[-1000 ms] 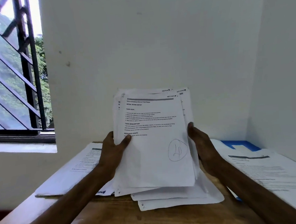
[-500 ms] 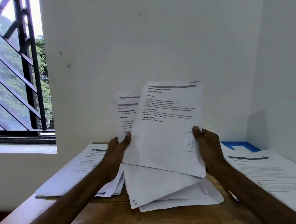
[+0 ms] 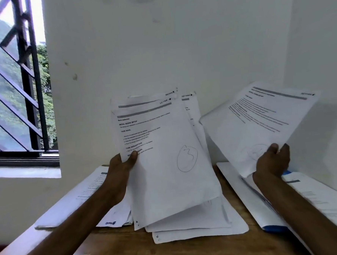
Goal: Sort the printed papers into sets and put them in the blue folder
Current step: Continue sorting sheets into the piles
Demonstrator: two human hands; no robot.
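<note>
The wooden table (image 3: 119,246) bears loose pages (image 3: 199,232); above its middle the paper stack (image 3: 166,176), top page marked with a circled 3, stands tilted; above its right side hangs a single sheet (image 3: 262,121); the blue folder (image 3: 274,228) lies at its right edge under other papers (image 3: 325,196); left hand (image 3: 118,175) pinches the stack, thumb in front; right hand (image 3: 272,163) pinches the sheet's lower corner.

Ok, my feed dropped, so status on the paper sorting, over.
Left hand grips the stack, a circled 3 on top. Right hand holds one sheet, off to the right. Blue folder mostly buried under papers.
</note>
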